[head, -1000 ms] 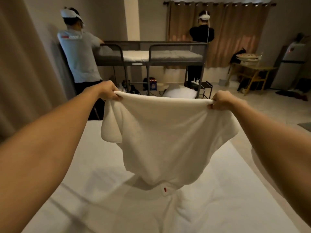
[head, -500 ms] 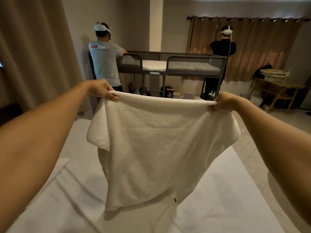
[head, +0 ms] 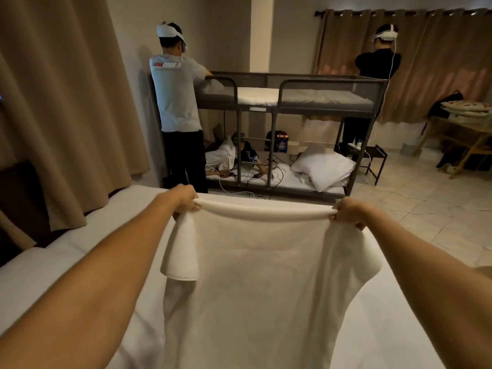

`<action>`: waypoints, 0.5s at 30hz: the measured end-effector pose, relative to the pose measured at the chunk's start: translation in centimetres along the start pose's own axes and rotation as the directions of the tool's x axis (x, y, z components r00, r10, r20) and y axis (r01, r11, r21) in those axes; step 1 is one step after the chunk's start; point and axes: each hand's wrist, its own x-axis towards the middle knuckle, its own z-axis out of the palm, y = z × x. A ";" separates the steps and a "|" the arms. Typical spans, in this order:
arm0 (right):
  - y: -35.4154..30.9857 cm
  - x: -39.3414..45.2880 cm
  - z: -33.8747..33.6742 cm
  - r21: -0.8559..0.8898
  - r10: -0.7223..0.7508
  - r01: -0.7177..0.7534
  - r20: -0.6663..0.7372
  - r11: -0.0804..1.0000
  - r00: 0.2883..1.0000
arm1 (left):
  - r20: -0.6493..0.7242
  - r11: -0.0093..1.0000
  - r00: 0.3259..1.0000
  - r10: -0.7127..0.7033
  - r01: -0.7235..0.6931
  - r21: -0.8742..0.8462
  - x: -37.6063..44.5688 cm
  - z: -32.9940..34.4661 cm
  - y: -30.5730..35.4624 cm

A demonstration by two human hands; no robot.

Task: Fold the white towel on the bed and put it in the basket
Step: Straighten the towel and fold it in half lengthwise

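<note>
The white towel is stretched between my two hands over the white bed. My left hand grips its upper left corner and my right hand grips its upper right corner. The top edge runs taut between them, rolled over a little. The rest of the towel drapes down toward me onto the bed, with loose flaps hanging below each hand. No basket is in view.
A grey bunk bed stands beyond the bed's far end, with a pillow on its lower mattress. Two people stand at it, one on the left, one at the back right. Curtains hang left; tiled floor lies right.
My hands have lowered the towel toward the bed while keeping hold of both corners. My head has tipped up, so the bunk bed's lower level and more floor now show.
</note>
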 end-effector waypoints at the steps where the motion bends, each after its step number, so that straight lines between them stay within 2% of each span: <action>1: -0.2 1.5 1.0 0.040 0.001 0.000 -0.014 0.999 1.000 | -0.004 1.000 1.000 -0.015 0.015 0.005 1.2 1.2 0.2; 4: -0.9 5.1 2.5 0.176 0.057 -0.042 -0.082 0.984 0.995 | -0.069 0.994 0.994 -0.089 0.085 -0.064 4.2 3.4 1.0; 6: -0.8 7.9 2.6 0.357 0.157 -0.086 -0.175 0.930 0.972 | -0.171 0.981 0.975 -0.141 0.115 -0.156 6.4 3.3 1.6; 7: -0.7 9.2 2.3 0.487 0.202 -0.079 -0.206 0.870 0.957 | -0.226 0.962 0.957 -0.180 0.123 -0.245 7.6 2.7 2.0; 9: -0.9 11.1 1.2 0.747 0.269 -0.021 -0.212 0.664 0.940 | -0.284 0.867 0.917 -0.279 0.113 -0.486 9.7 0.9 3.2; 11: -2.1 11.2 -1.1 0.865 0.309 0.082 -0.263 0.494 0.914 | -0.324 0.762 0.885 -0.334 0.052 -0.645 11.1 -1.9 4.9; 15: -4.0 10.9 -7.2 0.875 0.369 0.327 -0.453 0.357 0.811 | -0.524 0.608 0.754 -0.395 -0.213 -0.765 11.6 -8.7 8.4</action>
